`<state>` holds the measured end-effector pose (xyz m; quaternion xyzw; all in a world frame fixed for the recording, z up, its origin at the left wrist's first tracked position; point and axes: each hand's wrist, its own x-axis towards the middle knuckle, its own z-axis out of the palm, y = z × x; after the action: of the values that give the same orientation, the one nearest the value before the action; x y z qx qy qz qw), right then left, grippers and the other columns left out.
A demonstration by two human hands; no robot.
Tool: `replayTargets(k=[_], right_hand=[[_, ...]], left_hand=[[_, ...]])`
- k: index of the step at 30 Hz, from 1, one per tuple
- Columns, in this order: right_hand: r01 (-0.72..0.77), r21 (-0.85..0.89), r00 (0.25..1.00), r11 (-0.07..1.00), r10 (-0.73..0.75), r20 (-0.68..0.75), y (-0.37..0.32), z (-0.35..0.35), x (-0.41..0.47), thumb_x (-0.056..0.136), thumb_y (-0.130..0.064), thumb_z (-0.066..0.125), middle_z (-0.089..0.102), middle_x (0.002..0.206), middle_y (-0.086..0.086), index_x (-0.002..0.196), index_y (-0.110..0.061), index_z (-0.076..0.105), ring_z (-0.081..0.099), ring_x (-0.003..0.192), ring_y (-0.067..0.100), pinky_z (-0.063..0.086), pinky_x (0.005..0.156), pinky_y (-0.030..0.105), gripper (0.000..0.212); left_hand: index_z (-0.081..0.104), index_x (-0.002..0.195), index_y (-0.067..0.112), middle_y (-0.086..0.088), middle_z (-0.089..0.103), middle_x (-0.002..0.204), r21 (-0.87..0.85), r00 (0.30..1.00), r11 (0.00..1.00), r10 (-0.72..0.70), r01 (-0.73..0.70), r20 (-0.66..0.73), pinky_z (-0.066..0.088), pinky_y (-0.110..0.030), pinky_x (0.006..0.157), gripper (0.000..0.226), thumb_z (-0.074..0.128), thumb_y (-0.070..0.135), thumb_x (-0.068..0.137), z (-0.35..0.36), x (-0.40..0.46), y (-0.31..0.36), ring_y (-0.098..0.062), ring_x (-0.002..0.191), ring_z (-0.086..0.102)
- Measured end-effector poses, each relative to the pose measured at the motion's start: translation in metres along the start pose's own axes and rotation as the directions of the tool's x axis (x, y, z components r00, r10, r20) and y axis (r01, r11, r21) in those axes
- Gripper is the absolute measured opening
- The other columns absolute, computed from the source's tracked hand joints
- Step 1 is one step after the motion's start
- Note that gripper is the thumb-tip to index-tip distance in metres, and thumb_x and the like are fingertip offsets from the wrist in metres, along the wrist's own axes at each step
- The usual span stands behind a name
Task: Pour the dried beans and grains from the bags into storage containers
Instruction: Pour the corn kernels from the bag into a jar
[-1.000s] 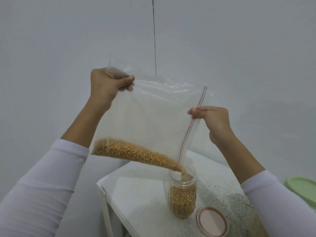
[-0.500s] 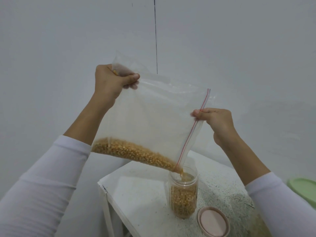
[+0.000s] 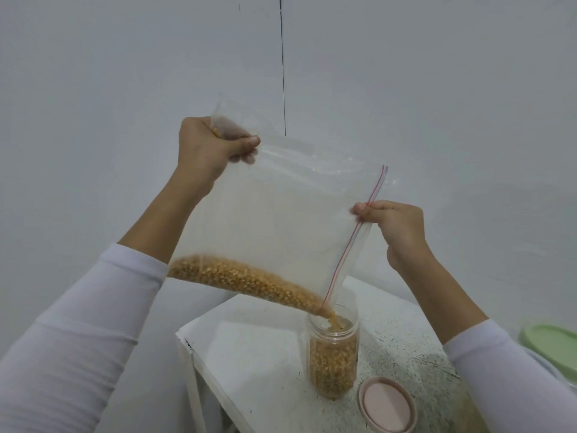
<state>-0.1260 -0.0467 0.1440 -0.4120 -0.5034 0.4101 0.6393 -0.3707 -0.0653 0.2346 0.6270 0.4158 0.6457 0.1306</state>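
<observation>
While two hands tilt one bag [image 3: 274, 220], one jar [image 3: 332, 360] fills.

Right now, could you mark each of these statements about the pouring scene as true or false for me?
1. Both hands hold the zip bag. True: the left hand grips a top corner and the right hand pinches the zip edge.
2. The jar has its lid screwed on. False: its mouth is open and the pink lid lies on the table beside it.
3. Yellow kernels run from the bag's lowest corner into the jar. True.
4. The bag is empty. False: a band of kernels lies along its lower edge.
5. The jar is held in the air. False: it stands on the table.
</observation>
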Motion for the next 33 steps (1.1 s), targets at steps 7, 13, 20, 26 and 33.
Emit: replayTargets(k=[7, 13, 20, 26, 33], right_hand=[[0.01, -0.001, 1.0, 1.0, -0.01, 0.002, -0.0024, -0.0006, -0.0004, 0.074, -0.01, 0.077, 0.07, 0.063, -0.008, 0.071, -0.01, 0.072, 0.062, 0.061, 0.005, 0.037, 0.082, 0.014, 0.006], [0.009, -0.023, 1.0, 1.0, -0.009, 0.005, -0.0054, -0.0011, -0.0008, 0.075, -0.01, 0.076, 0.069, 0.062, -0.009, 0.073, -0.009, 0.072, 0.061, 0.058, -0.003, 0.036, 0.092, 0.023, 0.005], [0.0, -0.037, 1.0, 0.999, 0.001, 0.029, -0.0045, 0.0008, -0.0015, 0.074, -0.009, 0.077, 0.07, 0.064, -0.006, 0.072, -0.01, 0.072, 0.063, 0.062, 0.0, 0.038, 0.101, 0.028, 0.005], [0.002, -0.037, 0.999, 0.999, -0.001, 0.036, -0.0044, 0.0002, -0.0025, 0.074, -0.01, 0.076, 0.07, 0.062, -0.009, 0.074, -0.008, 0.072, 0.061, 0.057, 0.0, 0.038, 0.103, 0.03, 0.005], [-0.009, -0.04, 0.999, 0.999, 0.011, 0.037, -0.0045, -0.0017, -0.0017, 0.075, -0.011, 0.076, 0.07, 0.062, -0.009, 0.072, -0.008, 0.072, 0.061, 0.058, 0.001, 0.036, 0.106, 0.033, 0.006]], left_hand=[[0.066, 0.073, 0.004, 0.006, 0.068, 0.054, 0.002, 1.0, 1.0, 0.0, 0.0, 0.0, 0.047, -0.018, 0.053, 0.011, 0.076, 0.003, 0.076, 0.0, 0.0008, -0.0003, -0.009, 0.05, 0.065], [0.066, 0.072, 0.003, 0.006, 0.067, 0.053, -0.009, 1.0, 1.0, 0.004, -0.004, -0.009, 0.047, -0.019, 0.054, 0.011, 0.076, 0.002, 0.076, -0.0004, -0.0002, -0.0002, -0.009, 0.049, 0.065], [0.066, 0.072, 0.004, 0.006, 0.067, 0.053, -0.01, 1.0, 1.0, -0.007, 0.007, -0.015, 0.046, -0.017, 0.052, 0.011, 0.076, 0.001, 0.076, -0.0031, -0.004, -0.0034, -0.008, 0.049, 0.064], [0.065, 0.071, 0.004, 0.005, 0.067, 0.052, -0.021, 1.0, 1.0, -0.021, 0.021, -0.017, 0.046, -0.017, 0.052, 0.012, 0.076, 0.002, 0.076, -0.0023, -0.0053, -0.0038, -0.009, 0.048, 0.064], [0.065, 0.07, 0.005, 0.006, 0.066, 0.051, -0.013, 1.0, 1.0, -0.012, 0.012, -0.014, 0.045, -0.016, 0.051, 0.014, 0.076, 0.002, 0.076, 0.0006, -0.0047, -0.0035, -0.007, 0.048, 0.064]])
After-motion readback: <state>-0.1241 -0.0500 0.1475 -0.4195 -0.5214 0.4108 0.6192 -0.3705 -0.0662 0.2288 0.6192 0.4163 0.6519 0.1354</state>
